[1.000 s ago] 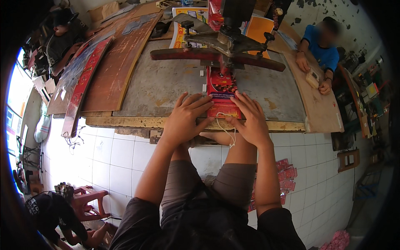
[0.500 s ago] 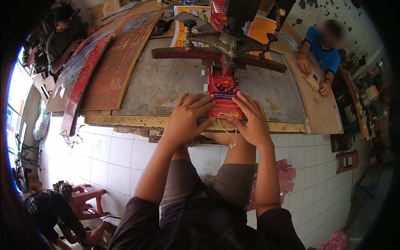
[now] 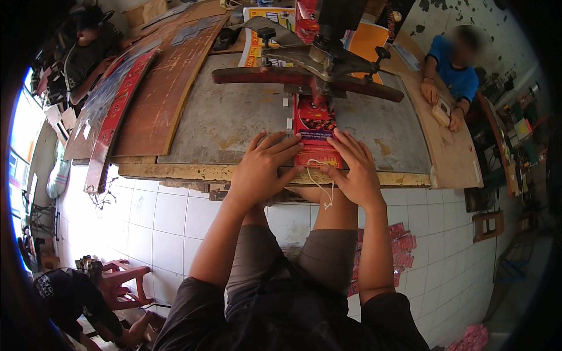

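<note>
Grip unclasped, left hand (image 3: 263, 164) and right hand (image 3: 357, 168) touch opposite edges of a red rectangular printed card (image 3: 314, 123); grey-topped desk (image 3: 225, 114) spreads left and right of it.

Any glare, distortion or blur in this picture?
Head view: the white floor tiles wash out at left, their lines bend toward the right rim; head view too: the blue-shirted person's head is blurred, while the left hand and right hand look clear.
</note>
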